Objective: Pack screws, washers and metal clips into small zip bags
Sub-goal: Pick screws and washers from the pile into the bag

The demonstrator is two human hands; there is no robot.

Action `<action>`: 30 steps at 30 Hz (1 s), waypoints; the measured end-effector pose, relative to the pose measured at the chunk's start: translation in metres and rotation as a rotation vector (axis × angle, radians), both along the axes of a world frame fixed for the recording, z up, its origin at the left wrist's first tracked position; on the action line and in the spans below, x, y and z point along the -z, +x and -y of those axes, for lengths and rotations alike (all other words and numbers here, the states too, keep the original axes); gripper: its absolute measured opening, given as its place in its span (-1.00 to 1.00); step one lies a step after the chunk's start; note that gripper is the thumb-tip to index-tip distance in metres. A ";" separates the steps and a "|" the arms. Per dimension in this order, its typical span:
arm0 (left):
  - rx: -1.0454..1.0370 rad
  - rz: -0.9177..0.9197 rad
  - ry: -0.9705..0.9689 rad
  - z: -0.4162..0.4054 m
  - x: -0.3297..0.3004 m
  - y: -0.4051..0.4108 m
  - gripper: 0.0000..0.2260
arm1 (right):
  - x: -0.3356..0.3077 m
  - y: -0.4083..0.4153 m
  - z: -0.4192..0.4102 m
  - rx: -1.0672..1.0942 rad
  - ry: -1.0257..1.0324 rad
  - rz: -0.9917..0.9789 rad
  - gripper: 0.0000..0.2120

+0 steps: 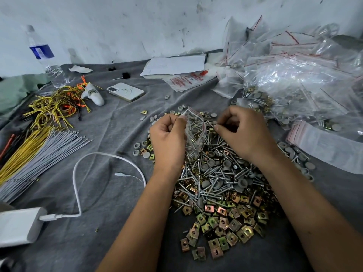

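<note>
Nearest the viewer, square brass-coloured metal clips (220, 228) spread across a table covered by a grey cloth (110, 242). Just beyond them lies a heap of silver screws (212, 173) mixed with grey washers (227, 163). Two bare forearms reach over the heap. The left hand (168, 138) pinches the rim of a small clear zip bag (193, 132) with a red seal line, held upright above the screws. The right hand (242, 132), fingers curled, pinches something small at the bag's mouth; I cannot tell what. To the left are a white charger (19, 224), bundled wires (39, 146) and a phone (125, 91). Far right, filled bags (294, 81) pile against the wall.
</note>
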State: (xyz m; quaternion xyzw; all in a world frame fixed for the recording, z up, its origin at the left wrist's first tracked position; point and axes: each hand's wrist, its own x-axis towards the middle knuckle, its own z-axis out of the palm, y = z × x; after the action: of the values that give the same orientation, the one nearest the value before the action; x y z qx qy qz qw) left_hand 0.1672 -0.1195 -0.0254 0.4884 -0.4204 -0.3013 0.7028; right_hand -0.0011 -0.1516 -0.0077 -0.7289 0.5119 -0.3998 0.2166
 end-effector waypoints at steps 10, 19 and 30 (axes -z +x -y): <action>-0.043 -0.001 -0.004 -0.002 -0.002 0.000 -0.66 | 0.006 0.001 0.004 -0.012 -0.060 -0.101 -0.86; -0.130 -0.151 -0.013 0.001 -0.005 0.008 -0.66 | 0.000 0.009 0.010 -0.092 -0.141 -0.379 -0.70; -0.147 -0.195 -0.021 0.000 -0.006 0.010 -0.65 | -0.016 0.033 0.016 -0.176 -0.130 -0.735 -0.65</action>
State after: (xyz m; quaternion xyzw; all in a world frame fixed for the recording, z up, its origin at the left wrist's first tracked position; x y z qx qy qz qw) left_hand 0.1769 -0.1197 -0.0194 0.4788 -0.3163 -0.2908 0.7656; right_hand 0.0319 -0.1671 0.0086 -0.8769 0.4645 -0.1236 0.0053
